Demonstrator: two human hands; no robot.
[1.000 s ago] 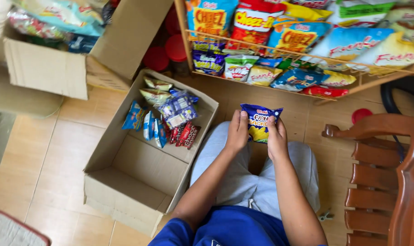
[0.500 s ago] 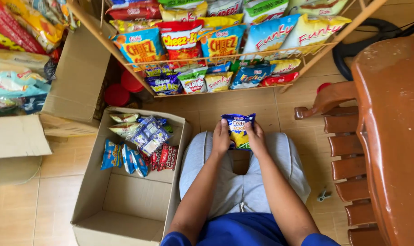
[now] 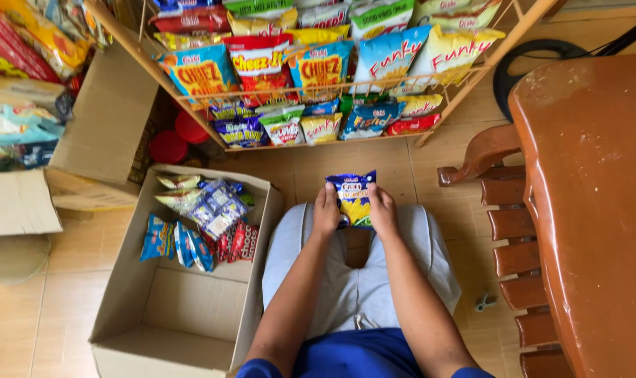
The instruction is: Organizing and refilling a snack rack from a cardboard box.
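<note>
Person seated on the tan tiled floor [image 3: 73,294], knees in grey shorts, looking down. Left hand [image 3: 326,210] and right hand [image 3: 382,210] both gripped a small blue foil snack packet with a yellow picture [image 3: 353,198], one hand per side edge, fingers closed round it, thumbs on the front. Packet was upright, held just above the knees, in front of the rack, touching neither rack nor box.

Open brown cardboard box [image 3: 185,308] sat just beside the left knee. Its far end held a loose cluster of small snack packets [image 3: 199,220]: blue ones, red ones, pale green ones, a clear-wrapped multipack on top. The near half of the box showed bare cardboard, so by my read it was well emptied, with a fair handful left in it.

Wooden-framed wire display rack [image 3: 311,91] stood ahead, packed with large orange, red, blue and yellow chip bags above and a row of small packets on the bottom shelf. That bottom row looked mostly full, with some room at the right.

Second cardboard box [image 3: 108,119] with mixed bags stood at the left. Brown wooden tabletop [image 3: 591,196] and a wooden chair [image 3: 507,231] were at the right.
</note>
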